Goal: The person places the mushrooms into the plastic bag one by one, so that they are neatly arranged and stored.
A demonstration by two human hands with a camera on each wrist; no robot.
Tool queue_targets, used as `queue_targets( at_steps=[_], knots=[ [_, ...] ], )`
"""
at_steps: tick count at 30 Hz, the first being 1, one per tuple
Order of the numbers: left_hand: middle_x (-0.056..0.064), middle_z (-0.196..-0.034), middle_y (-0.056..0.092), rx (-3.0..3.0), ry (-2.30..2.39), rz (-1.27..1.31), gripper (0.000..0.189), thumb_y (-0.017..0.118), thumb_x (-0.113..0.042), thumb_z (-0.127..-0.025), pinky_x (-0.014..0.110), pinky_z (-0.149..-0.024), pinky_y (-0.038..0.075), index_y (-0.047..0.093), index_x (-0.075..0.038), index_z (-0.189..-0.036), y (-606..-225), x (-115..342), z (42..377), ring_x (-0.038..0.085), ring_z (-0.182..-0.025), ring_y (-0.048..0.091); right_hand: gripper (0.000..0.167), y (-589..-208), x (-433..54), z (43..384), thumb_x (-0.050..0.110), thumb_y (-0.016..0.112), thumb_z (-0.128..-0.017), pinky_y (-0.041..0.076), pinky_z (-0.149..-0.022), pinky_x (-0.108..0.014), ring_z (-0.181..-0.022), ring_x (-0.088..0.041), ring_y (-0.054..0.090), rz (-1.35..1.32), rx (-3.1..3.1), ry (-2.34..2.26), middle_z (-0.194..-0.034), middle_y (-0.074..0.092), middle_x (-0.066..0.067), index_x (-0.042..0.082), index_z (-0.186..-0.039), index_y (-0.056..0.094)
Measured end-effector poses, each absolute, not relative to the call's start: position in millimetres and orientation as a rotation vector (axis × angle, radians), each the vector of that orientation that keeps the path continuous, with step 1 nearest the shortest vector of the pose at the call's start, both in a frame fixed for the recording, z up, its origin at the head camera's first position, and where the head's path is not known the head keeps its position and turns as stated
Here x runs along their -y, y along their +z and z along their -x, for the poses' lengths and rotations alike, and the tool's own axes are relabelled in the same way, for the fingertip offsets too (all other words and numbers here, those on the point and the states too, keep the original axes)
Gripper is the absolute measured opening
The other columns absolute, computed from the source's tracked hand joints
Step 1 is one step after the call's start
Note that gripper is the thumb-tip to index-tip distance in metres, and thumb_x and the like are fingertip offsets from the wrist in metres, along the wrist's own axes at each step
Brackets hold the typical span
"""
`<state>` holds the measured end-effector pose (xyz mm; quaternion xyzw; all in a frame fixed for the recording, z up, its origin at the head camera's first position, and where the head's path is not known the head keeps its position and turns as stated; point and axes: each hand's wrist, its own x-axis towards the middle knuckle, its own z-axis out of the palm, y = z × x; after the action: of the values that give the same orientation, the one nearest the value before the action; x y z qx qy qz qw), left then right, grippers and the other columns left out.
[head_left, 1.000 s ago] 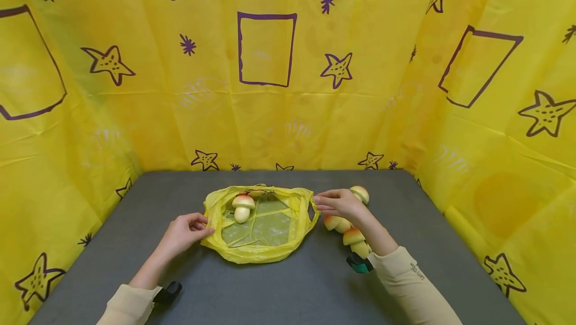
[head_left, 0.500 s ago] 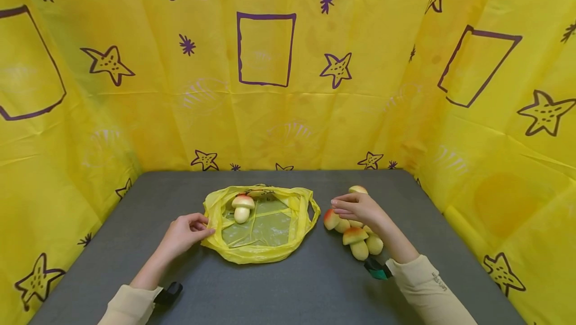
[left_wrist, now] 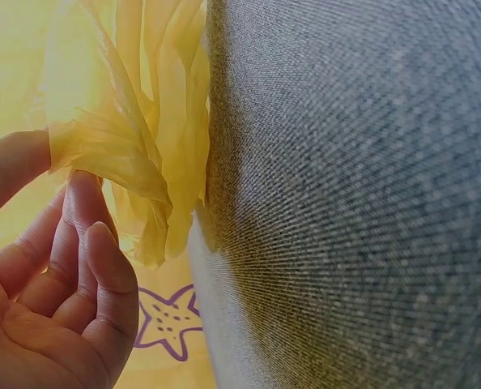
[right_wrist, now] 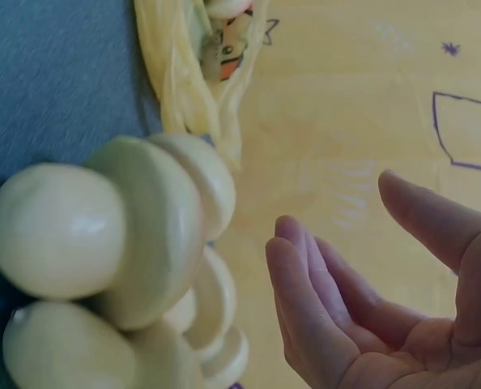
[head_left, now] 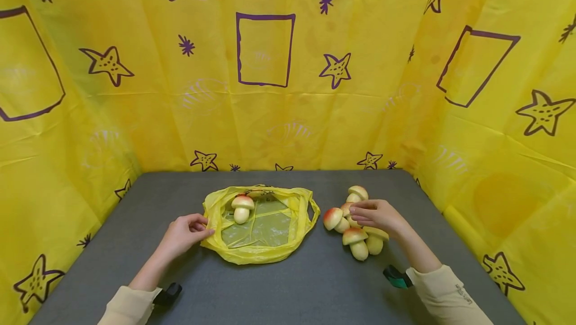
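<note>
A yellow plastic bag (head_left: 256, 254) lies on the table with its mouth spread wide. Inside it, toward the back left, is a toy mushroom (head_left: 242, 208) with a reddish cap. My left hand (head_left: 183, 235) pinches the bag's left rim between thumb and fingers; the left wrist view shows the crumpled film (left_wrist: 131, 162) at the fingertips. Over a cluster of mushrooms to the right of the bag, my right hand (head_left: 378, 216) hovers with nothing in it. In the right wrist view its thumb and fingers are apart, beside a mushroom (right_wrist: 62, 231).
Several mushrooms sit close together, among them a front one (head_left: 355, 242), a left one (head_left: 334, 219) and a rear one (head_left: 357, 193). Yellow patterned cloth (head_left: 265, 130) walls off the back and sides of the grey table (head_left: 270, 295).
My right hand has let go of the bag's right handle and moved rightward over the mushrooms, uncovering more of them. The left hand and the bag have stayed in place.
</note>
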<state>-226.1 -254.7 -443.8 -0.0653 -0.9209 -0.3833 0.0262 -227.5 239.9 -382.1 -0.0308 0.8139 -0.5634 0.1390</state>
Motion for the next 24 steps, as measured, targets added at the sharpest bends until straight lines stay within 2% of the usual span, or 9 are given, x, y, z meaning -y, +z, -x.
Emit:
queue_targets(
  at_steps=[6,11,24],
  knots=[
    [0.003,-0.081,0.064,2.847,-1.188,0.197,0.034,0.078,-0.029,-0.078,0.022,-0.058,0.045,0.066,-0.003,-0.097,-443.9,254.6,226.2,0.011,-0.069,0.055,0.058,-384.7,-253.2,223.4,0.028,0.062,-0.092,0.049,-0.092,-0.041,-0.112,-0.032,0.061,0.078,-2.366,-1.605,-0.126,0.055,-0.029,-0.014,-0.129,0.047],
    [0.003,-0.082,0.065,2.848,-1.192,0.189,0.035,0.078,-0.029,-0.078,0.022,-0.058,0.046,0.066,-0.003,-0.098,-444.3,253.9,225.9,0.011,-0.070,0.056,0.057,-387.1,-265.3,220.4,0.026,0.061,-0.093,0.050,-0.091,-0.038,-0.114,-0.035,0.059,0.081,-2.366,-1.605,-0.127,0.054,-0.031,-0.015,-0.129,0.045],
    [0.003,-0.082,0.065,2.851,-1.192,0.185,0.035,0.078,-0.029,-0.078,0.022,-0.058,0.045,0.066,-0.003,-0.098,-444.2,253.6,225.9,0.012,-0.070,0.055,0.057,-394.1,-292.2,208.1,0.025,0.059,-0.094,0.051,-0.088,-0.034,-0.109,-0.026,0.064,0.062,-2.388,-1.583,-0.125,0.056,-0.029,-0.017,-0.130,0.044]
  ],
)
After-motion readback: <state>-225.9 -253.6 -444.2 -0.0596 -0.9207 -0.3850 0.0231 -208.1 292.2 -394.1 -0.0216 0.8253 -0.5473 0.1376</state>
